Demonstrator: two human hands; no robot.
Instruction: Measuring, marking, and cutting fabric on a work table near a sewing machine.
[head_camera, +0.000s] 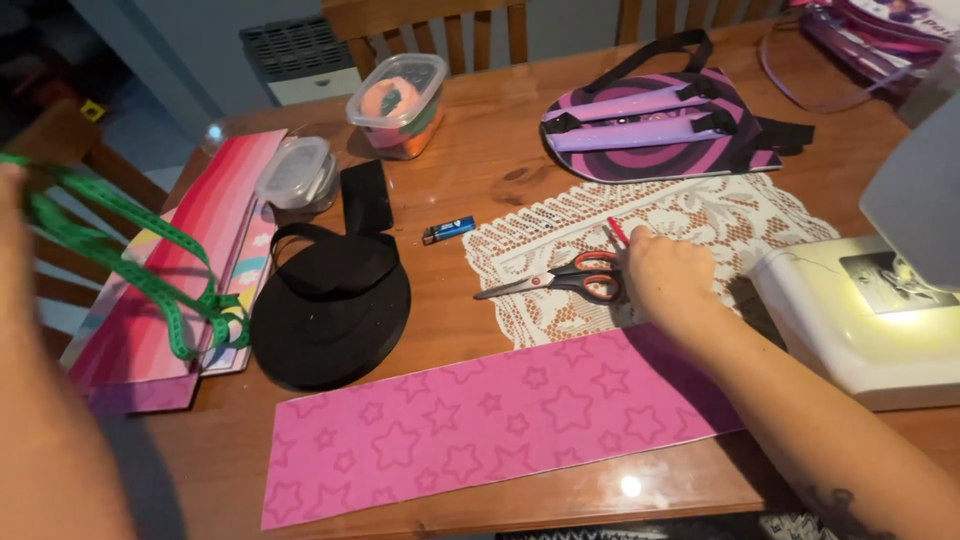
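Observation:
My right hand (668, 270) rests on the white lace cloth (690, 215), fingers closed on a small red pen-like object (617, 231), just right of the black-and-orange scissors (570, 280). My left hand (10, 185) is raised at the far left edge, blurred, with a green measuring tape (130, 265) hanging from it over the striped pink folder (190, 250). A pink star-patterned strip (480, 425) lies along the table's front. A black roll of webbing (330, 305) sits left of centre.
A white sewing machine (870, 310) stands at the right. A purple-black swirl bag (660, 125) lies at the back, with a blue lighter (449, 230), two plastic containers (398, 100), wooden chairs (430, 25) and the brown table edge (520, 510).

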